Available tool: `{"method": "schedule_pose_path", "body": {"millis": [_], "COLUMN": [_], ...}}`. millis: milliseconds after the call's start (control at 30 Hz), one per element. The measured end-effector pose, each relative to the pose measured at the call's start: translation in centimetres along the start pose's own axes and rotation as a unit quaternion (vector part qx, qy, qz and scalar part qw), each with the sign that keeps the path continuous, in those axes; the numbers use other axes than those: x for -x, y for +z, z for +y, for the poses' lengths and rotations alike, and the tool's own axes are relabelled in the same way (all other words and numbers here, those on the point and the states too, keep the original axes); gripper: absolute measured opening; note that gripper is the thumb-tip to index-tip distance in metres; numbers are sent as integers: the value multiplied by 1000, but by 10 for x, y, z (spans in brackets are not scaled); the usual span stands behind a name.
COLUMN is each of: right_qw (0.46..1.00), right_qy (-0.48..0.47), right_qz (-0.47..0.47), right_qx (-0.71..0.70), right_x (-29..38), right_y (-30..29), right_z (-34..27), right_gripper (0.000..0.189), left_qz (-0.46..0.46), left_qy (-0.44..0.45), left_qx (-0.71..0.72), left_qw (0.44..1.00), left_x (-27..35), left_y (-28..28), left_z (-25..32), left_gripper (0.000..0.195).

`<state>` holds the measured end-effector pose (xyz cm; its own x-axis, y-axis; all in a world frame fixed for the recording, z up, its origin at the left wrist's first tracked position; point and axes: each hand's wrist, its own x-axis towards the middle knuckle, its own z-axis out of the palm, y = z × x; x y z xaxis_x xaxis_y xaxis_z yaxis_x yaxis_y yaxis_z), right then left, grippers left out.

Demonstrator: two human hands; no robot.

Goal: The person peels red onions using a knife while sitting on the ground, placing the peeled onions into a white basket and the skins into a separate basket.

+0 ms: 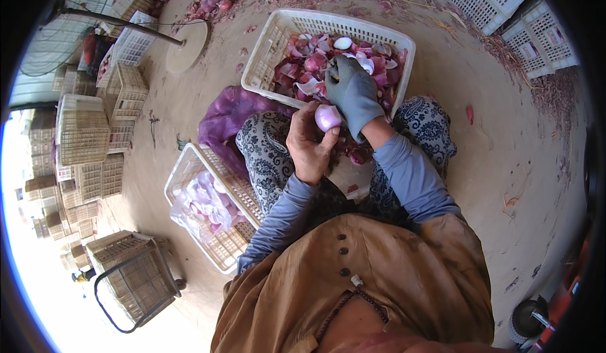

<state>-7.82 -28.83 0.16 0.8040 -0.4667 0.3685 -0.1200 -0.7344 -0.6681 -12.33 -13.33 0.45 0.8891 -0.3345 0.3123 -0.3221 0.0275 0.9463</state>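
Observation:
My bare left hand [310, 140] holds a peeled purple onion [327, 118] between thumb and fingers, just below the near rim of a white plastic crate [326, 17]. In that crate lie red onion skins [291, 69] and pale onion layers [342, 43]. My right hand [350, 88], in a grey glove, is curled above the skins, right beside the onion; whether its fingers grip anything is hidden. To the left of my legs, a second white crate [189, 156] holds peeled onions under a clear plastic bag [201, 201].
A purple mesh sack [227, 111] of onions leans by my left knee. A round stand base [187, 45] with a metal pole is at the upper left. Stacked crates [83, 140] and a loaded hand cart [135, 277] stand left, more crates [542, 40] upper right.

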Motion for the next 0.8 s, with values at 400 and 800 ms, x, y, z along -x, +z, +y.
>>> {"method": "schedule_pose_path", "body": {"millis": [400,800], "right_qw": [989,990], "right_qy": [-107,-43], "right_qz": [-74,-87], "right_qx": [70,98], "right_x": [22,-2], "right_y": [-42,-28], "right_z": [-47,-14], "right_gripper": [32,23], "left_qz": [38,23], "left_qy": [44,-80], "left_qx": [-258,247], "left_qw": [964,965], "left_x": [-18,-14], "left_y": [-16,-30], "left_z": [-8,-21], "left_gripper": [88,55]}}
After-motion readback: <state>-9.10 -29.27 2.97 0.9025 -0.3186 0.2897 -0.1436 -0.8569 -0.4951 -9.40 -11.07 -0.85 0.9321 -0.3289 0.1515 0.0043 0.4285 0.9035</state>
